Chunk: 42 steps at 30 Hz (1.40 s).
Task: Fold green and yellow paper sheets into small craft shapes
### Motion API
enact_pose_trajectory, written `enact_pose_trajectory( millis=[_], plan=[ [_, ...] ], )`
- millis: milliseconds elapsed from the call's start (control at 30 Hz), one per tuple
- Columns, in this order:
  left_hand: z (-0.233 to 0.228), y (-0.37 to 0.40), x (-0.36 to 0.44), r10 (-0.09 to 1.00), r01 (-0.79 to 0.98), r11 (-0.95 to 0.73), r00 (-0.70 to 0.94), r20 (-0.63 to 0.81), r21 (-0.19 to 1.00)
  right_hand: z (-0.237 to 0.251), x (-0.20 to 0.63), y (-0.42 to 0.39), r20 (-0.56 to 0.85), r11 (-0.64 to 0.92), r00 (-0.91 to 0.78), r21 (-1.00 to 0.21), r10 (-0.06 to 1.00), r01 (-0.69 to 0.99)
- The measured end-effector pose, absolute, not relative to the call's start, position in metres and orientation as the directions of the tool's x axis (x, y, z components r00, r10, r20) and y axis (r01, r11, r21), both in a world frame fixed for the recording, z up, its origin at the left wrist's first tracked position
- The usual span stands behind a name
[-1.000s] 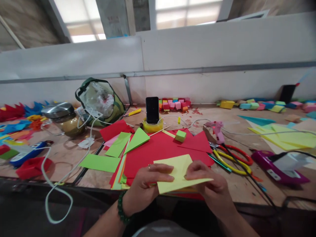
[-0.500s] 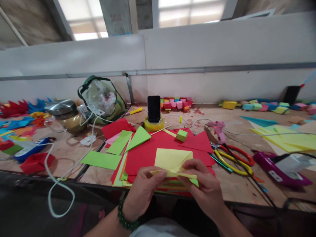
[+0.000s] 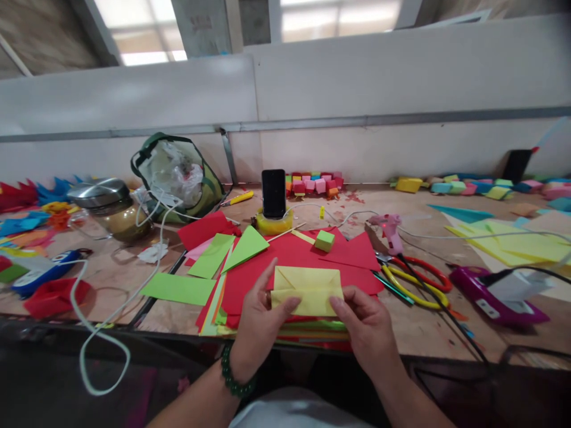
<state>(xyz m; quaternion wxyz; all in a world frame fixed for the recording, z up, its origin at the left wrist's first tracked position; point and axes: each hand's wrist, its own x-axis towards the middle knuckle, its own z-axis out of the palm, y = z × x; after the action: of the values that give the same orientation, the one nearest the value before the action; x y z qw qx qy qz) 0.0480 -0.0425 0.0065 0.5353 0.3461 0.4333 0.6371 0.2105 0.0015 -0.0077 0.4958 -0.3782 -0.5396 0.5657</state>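
A folded piece of yellow paper (image 3: 307,288), creased like an envelope, is held up between both hands. My left hand (image 3: 263,309) grips its left edge, thumb on the front face and forefinger raised behind. The right edge is pinched by my right hand (image 3: 366,318), its thumb on the front and fingers behind. Beneath lies a stack of coloured paper with a red sheet (image 3: 241,297) on top. A small green paper cube (image 3: 324,241) sits on the red sheet beyond my hands. Folded green paper (image 3: 247,246) lies at the stack's far left corner.
A pink glue gun (image 3: 390,232) and scissors (image 3: 419,285) lie to the right, near a purple power strip (image 3: 495,297). A phone (image 3: 273,193) stands on a yellow tape roll (image 3: 274,224). A glass jar (image 3: 111,211) and a bag (image 3: 178,178) stand left, with a white cable (image 3: 80,321) looping over the edge.
The yellow paper's near part has been folded up, and its front now faces me. My hands have moved apart to its two ends. The view has shifted slightly.
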Motion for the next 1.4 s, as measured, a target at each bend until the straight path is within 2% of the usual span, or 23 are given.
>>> enact_pose_trajectory(
  millis=[100,167,267,400,533,633,700,1000,1233,1333,1400],
  plan=[
    [0.003,-0.038,0.047,0.988,-0.342,-0.050,-0.155,-0.003,0.938,-0.003,0.206,-0.002,0.126,0.088,-0.167,-0.972,0.978,-0.218],
    [0.001,-0.037,0.046,0.986,-0.322,-0.057,-0.165,0.004,0.945,-0.001,0.205,-0.004,0.088,0.041,-0.151,-0.956,0.985,-0.290],
    [0.002,-0.036,0.047,0.985,-0.306,-0.051,-0.171,-0.003,0.951,-0.002,0.205,-0.003,-0.023,-0.108,-0.243,-0.934,0.970,-0.342],
    [0.005,-0.037,0.047,0.987,-0.315,-0.044,-0.161,-0.007,0.948,-0.009,0.209,0.002,-0.108,-0.218,-0.367,-0.937,0.924,-0.273],
    [0.008,-0.037,0.045,0.992,-0.339,0.048,-0.097,-0.086,0.940,-0.010,0.212,0.004,-0.046,-0.150,-0.395,-0.960,0.917,-0.237],
    [0.008,-0.038,0.041,0.975,-0.284,0.187,-0.061,-0.213,0.940,-0.006,0.213,0.004,0.017,-0.082,-0.388,-0.967,0.922,-0.239],
    [0.007,-0.039,0.038,0.968,-0.256,0.220,-0.061,-0.243,0.941,-0.004,0.214,0.004,0.023,-0.081,-0.408,-0.968,0.913,-0.236],
    [0.008,-0.040,0.032,0.970,-0.265,0.232,-0.011,-0.243,0.936,-0.003,0.217,0.008,-0.007,-0.135,-0.493,-0.965,0.870,-0.224],
    [0.009,-0.042,0.029,0.972,-0.313,0.230,0.027,-0.234,0.921,-0.001,0.218,0.008,-0.069,-0.165,-0.507,-0.975,0.859,-0.147],
    [0.010,-0.043,0.029,0.972,-0.314,0.224,0.005,-0.234,0.923,-0.001,0.219,0.009,-0.047,-0.155,-0.520,-0.974,0.853,-0.167],
    [0.010,-0.043,0.029,0.971,-0.311,0.222,-0.012,-0.237,0.924,-0.002,0.219,0.008,-0.075,-0.202,-0.520,-0.960,0.851,-0.192]
  ],
)
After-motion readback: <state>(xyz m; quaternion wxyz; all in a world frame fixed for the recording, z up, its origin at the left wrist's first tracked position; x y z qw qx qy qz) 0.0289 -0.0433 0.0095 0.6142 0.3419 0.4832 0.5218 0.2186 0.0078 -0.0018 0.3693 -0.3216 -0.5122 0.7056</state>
